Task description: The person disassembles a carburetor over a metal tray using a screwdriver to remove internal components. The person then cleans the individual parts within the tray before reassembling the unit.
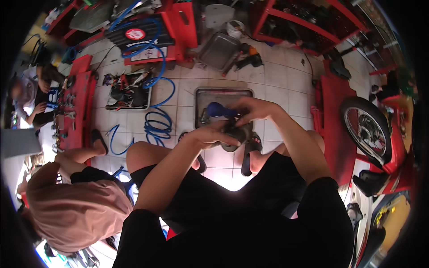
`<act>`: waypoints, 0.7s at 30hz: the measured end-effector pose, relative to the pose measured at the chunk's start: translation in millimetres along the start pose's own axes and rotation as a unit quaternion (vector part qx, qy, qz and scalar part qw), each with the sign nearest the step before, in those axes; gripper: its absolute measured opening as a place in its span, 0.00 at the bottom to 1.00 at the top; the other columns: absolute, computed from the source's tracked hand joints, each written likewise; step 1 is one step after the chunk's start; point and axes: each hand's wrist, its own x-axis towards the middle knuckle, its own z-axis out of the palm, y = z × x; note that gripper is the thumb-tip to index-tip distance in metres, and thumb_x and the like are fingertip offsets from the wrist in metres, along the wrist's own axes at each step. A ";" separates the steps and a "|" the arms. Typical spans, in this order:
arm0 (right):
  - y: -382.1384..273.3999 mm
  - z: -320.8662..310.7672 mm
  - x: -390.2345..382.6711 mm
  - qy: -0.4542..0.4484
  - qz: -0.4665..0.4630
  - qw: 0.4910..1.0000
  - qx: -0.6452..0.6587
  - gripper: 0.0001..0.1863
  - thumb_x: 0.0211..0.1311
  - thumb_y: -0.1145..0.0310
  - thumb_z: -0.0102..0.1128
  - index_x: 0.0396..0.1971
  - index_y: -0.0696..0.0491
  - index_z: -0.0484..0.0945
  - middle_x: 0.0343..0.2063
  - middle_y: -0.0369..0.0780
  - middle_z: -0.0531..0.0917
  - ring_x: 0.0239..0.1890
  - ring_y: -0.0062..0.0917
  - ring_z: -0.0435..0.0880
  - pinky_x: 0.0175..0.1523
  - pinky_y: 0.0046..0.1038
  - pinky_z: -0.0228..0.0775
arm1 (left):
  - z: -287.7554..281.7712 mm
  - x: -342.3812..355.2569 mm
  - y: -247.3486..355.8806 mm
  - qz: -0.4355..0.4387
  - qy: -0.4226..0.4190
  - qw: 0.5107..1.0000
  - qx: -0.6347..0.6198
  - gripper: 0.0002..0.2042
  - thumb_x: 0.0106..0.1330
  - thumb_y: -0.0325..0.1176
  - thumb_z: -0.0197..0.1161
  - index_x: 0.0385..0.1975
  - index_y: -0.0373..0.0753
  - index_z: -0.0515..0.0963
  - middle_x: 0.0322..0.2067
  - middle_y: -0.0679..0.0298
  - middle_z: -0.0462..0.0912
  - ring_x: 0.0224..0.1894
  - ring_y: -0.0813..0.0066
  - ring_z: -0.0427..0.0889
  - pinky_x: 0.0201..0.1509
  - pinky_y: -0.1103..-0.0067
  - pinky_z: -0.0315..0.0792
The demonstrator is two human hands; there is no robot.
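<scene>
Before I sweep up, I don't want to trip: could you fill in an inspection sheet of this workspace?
Surface: white tiled floor; grey tray beneath the hands.
Job's things: dark rounded part, its kind unclear; bulbous blue thing beside it.
Clutter: crowded tool tray, front left; black-and-orange tool, ahead.
Grippers: left hand has a grip on the dark rounded part; right hand close against it, grip unclear.
Cables: coiled blue hose on the floor.
Surroundings: red benches on both sides; spoked wheel, right; co-worker, left.
</scene>
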 end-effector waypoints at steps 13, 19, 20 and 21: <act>21.6 -6.4 -19.4 -0.014 -0.014 0.990 0.142 0.20 0.52 0.65 0.70 0.44 0.57 0.80 0.27 0.30 0.79 0.28 0.12 0.71 0.30 0.17 0.61 | 0.9 21.9 -2.1 -0.014 -0.010 0.998 -0.063 0.41 0.44 0.22 0.73 0.61 0.30 0.60 0.56 0.53 0.69 0.61 0.62 0.68 0.66 0.71 0.60; 24.1 -5.1 -18.8 -0.013 -0.089 0.991 0.096 0.20 0.52 0.67 0.70 0.46 0.56 0.80 0.24 0.28 0.77 0.25 0.09 0.68 0.27 0.15 0.58 | 1.9 23.2 -3.4 0.000 -0.023 0.998 -0.055 0.42 0.42 0.21 0.73 0.62 0.31 0.60 0.55 0.54 0.70 0.60 0.62 0.69 0.65 0.69 0.62; 24.0 -5.1 -18.1 -0.017 -0.090 0.991 0.092 0.20 0.52 0.68 0.70 0.46 0.56 0.80 0.25 0.28 0.77 0.25 0.09 0.69 0.27 0.15 0.58 | 1.7 23.7 -4.1 -0.002 -0.013 0.998 -0.057 0.44 0.41 0.19 0.73 0.63 0.31 0.58 0.55 0.52 0.70 0.59 0.60 0.70 0.65 0.68 0.63; 24.1 -5.9 -17.4 -0.019 -0.078 0.993 0.091 0.20 0.52 0.68 0.70 0.46 0.56 0.80 0.25 0.28 0.77 0.26 0.09 0.69 0.27 0.15 0.58 | 1.4 23.9 -4.6 -0.003 -0.006 0.998 -0.061 0.45 0.40 0.18 0.73 0.63 0.31 0.57 0.54 0.51 0.70 0.58 0.59 0.71 0.64 0.67 0.64</act>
